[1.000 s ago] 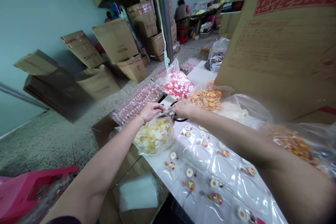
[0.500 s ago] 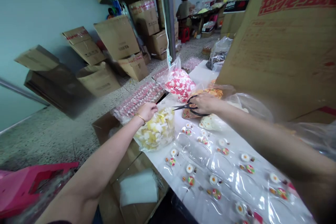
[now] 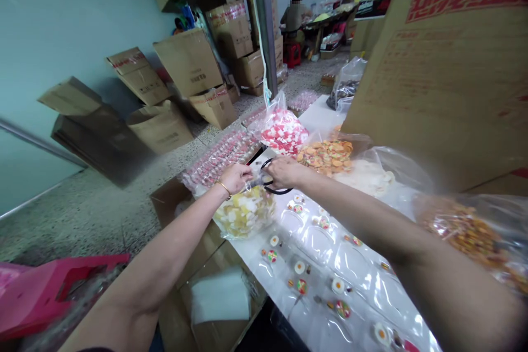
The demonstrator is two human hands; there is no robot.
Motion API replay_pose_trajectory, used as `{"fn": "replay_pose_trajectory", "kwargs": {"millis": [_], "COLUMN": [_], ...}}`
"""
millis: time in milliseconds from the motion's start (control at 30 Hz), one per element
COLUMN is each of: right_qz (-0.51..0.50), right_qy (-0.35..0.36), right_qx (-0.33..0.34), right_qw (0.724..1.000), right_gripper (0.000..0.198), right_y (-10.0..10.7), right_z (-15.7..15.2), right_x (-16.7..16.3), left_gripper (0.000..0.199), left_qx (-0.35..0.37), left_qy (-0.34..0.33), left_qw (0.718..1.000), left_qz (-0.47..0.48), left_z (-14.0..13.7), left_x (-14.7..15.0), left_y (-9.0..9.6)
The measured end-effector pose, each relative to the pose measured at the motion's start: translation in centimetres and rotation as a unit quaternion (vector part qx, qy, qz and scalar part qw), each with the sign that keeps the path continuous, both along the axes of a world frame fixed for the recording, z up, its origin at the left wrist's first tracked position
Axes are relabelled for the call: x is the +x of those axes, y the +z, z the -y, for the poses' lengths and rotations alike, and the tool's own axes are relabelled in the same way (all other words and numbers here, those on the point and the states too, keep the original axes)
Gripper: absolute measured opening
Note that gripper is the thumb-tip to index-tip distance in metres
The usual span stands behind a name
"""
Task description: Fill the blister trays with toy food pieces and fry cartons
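Note:
A clear plastic bag full of yellow and white pieces stands at the left edge of the white table. My left hand pinches the gathered top of this bag. Close to its right, my right hand is closed around the black handles of a pair of scissors. The blades point left at the bag's neck, close to the left fingers; blur hides whether they touch the plastic. Right of the bag lie clear plastic blister sheets with small round egg-like and pizza-like pieces.
Behind stand bags of pink and white pieces and orange pieces. A big cardboard box rises at right. Cartons are stacked at left, by a metal post. A person sits far back. A pink stool is at lower left.
My right hand has moved left with the scissors, from over the orange pieces to the neck of the yellow-and-white bag. My left hand keeps its hold. The view has shifted slightly.

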State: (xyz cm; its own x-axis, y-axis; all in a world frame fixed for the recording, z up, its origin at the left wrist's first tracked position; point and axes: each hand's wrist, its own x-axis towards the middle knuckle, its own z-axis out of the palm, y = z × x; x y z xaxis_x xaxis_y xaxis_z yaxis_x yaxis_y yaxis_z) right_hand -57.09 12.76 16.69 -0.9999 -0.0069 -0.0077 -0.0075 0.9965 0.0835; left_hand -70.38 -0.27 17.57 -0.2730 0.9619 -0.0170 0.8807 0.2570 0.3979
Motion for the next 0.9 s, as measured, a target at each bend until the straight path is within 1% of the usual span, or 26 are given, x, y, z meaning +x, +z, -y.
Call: {"fn": "replay_pose_trajectory", "kwargs": {"millis": [100, 200, 300, 367, 433, 533, 600, 700, 800, 900], "right_qz": [0.004, 0.038, 0.053, 0.046, 0.045, 0.043, 0.039, 0.023, 0.01, 0.017], "right_qy": [-0.002, -0.024, -0.042, -0.036, -0.038, -0.077, -0.089, -0.073, -0.071, -0.051], "right_qx": [0.017, 0.027, 0.013, 0.001, -0.005, -0.008, -0.007, -0.001, 0.004, -0.004], "right_qw": [1.0, 0.999, 0.998, 0.998, 0.998, 0.996, 0.995, 0.997, 0.997, 0.999], "right_gripper": [0.037, 0.035, 0.039, 0.042, 0.043, 0.046, 0.047, 0.053, 0.062, 0.062], "right_y": [0.1, 1.0, 2.0, 2.4, 2.4, 2.3, 2.3, 2.0, 1.1, 0.4], "right_z": [0.5, -0.1, -1.2, -1.9, -2.7, -3.6, -3.8, -2.9, -1.3, -0.3], "right_x": [-1.1, -1.1, 0.4, 1.7, 3.0, 4.5, 5.1, 4.9, 3.7, 2.2], "left_gripper": [0.017, 0.015, 0.015, 0.016, 0.017, 0.017, 0.017, 0.019, 0.02, 0.019], "left_qx": [-0.002, 0.004, 0.016, 0.015, 0.007, 0.007, 0.01, 0.008, 0.004, 0.004], "left_qy": [-0.006, 0.012, 0.022, 0.015, 0.007, 0.017, 0.027, 0.024, 0.012, 0.005], "left_qw": [1.0, 0.999, 0.997, 0.996, 0.997, 0.998, 0.998, 0.998, 0.998, 0.998], "left_qz": [0.013, 0.051, 0.079, 0.082, 0.077, 0.06, 0.055, 0.058, 0.061, 0.067], "left_z": [0.2, 0.5, 0.6, 0.5, 0.4, 0.5, 0.5, 0.4, 0.3, 0.3], "left_x": [-0.2, -0.5, -0.6, -0.6, -0.6, -0.9, -1.0, -0.9, -0.7, -0.5], "left_y": [-0.2, -0.1, 0.1, 0.3, 0.5, 0.9, 1.1, 1.3, 1.3, 1.0]}}
